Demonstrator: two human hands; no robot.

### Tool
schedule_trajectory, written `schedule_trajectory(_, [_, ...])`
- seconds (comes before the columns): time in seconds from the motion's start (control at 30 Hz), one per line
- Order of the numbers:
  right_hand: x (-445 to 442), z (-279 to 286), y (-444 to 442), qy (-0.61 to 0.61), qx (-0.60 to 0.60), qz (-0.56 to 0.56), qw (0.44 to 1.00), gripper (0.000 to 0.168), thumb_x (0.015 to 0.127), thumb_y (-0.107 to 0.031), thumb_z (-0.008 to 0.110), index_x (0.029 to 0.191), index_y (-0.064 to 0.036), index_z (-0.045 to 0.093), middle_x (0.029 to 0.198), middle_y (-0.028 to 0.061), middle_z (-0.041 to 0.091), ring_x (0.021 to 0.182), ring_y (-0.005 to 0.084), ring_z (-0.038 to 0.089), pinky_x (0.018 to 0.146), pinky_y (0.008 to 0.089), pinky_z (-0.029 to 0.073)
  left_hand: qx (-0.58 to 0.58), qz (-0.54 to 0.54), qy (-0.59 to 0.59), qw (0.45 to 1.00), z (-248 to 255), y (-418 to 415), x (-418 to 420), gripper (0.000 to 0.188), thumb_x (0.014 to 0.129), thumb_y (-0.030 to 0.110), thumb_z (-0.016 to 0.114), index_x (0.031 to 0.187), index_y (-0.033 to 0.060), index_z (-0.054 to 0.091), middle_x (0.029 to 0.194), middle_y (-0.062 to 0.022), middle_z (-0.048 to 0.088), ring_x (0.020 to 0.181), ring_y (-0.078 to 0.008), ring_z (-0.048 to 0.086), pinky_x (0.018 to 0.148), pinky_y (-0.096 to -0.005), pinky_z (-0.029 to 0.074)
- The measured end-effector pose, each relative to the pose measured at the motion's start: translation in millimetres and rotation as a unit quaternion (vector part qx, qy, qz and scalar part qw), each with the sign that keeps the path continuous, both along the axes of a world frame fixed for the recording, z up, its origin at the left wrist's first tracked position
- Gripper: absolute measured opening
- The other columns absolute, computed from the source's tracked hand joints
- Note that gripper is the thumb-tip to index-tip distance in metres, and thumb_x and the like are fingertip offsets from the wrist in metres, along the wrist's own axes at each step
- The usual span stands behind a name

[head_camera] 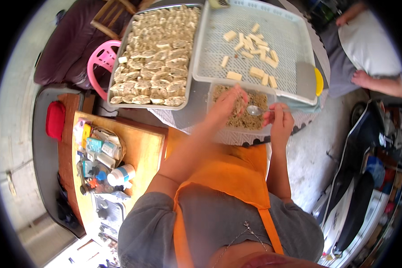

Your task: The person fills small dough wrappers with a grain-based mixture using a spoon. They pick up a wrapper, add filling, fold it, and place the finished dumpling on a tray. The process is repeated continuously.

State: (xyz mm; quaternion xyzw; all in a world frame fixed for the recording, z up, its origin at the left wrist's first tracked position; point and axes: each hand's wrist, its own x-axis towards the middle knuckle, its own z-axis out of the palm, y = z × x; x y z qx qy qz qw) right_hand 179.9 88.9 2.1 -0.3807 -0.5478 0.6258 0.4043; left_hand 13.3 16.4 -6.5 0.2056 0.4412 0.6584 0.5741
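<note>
In my right hand [278, 118] is a metal spoon [255, 110], its bowl just above the brown, crumbly filling [239, 124]. The filling lies in a clear plastic box [271, 97] at the table's near edge. My left hand [228, 102] is over the same box, its fingers curled around a small brownish piece [238, 106]; blur hides its exact form. Beyond the box, pale rectangular blocks [251, 43], perhaps tofu, lie scattered on a light-blue perforated tray [214, 50]. To the left, a metal tray [191, 67] holds tight rows of filled pieces [154, 70].
A scraper [310, 78] with a yellow handle rests on the blue tray's right corner. Left stand a pink chair [94, 63] and a wooden table [144, 147] with boxes and a white jar [121, 175]. A person [368, 43] sits at right, near a parked scooter [351, 197].
</note>
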Motion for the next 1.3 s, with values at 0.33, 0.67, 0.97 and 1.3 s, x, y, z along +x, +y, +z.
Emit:
schedule_trajectory(0.33, [-11.8,-2.1,-9.2,-0.067,0.105,0.024,0.992,0.019,0.098,-0.015,0.047,0.088,-0.001,0.056,0.064,0.0044,0.059,0.049,0.0067,0.051,0.046,0.0206,0.043,-0.020,0.029,0.084,0.996,9.4,-5.2,9.9,0.034,0.098,0.031,0.049,0.075,0.0059,0.053,0.052,0.0017,0.040,0.039,-0.0067,0.034,0.036,-0.0225,0.026])
schedule_trajectory(0.67, [-12.1,-10.8,-8.0,-0.089,0.120,0.000,0.989,0.021,0.095,-0.016,0.052,0.086,0.000,0.061,0.063,0.0055,0.063,0.052,0.0080,0.058,0.049,0.0216,0.045,-0.003,0.052,0.040,0.998,22.6,-9.6,1.8,0.044,0.102,0.035,0.029,0.103,0.0048,0.060,0.070,-0.0021,0.053,0.059,-0.0085,0.046,0.048,-0.0222,0.038])
schedule_trajectory(0.97, [-11.8,-10.7,-9.1,-0.084,0.102,0.006,0.991,0.021,0.096,-0.016,0.051,0.090,0.001,0.062,0.067,0.0067,0.064,0.055,0.0088,0.059,0.050,0.0216,0.047,0.032,0.037,0.039,0.998,12.7,-8.4,0.3,0.035,0.100,0.030,0.041,0.093,0.0014,0.060,0.068,-0.0019,0.050,0.056,-0.0095,0.044,0.049,-0.0231,0.036])
schedule_trajectory(1.3, [-12.5,-8.8,-11.2,-0.101,0.109,0.002,0.989,0.021,0.096,-0.016,0.050,0.089,0.001,0.061,0.065,0.0065,0.063,0.054,0.0087,0.058,0.050,0.0220,0.047,-0.040,0.059,0.056,0.996,23.9,-9.3,9.7,0.045,0.100,0.034,0.044,0.060,0.0130,0.040,0.051,0.0041,0.036,0.039,-0.0085,0.030,0.035,-0.0240,0.022])
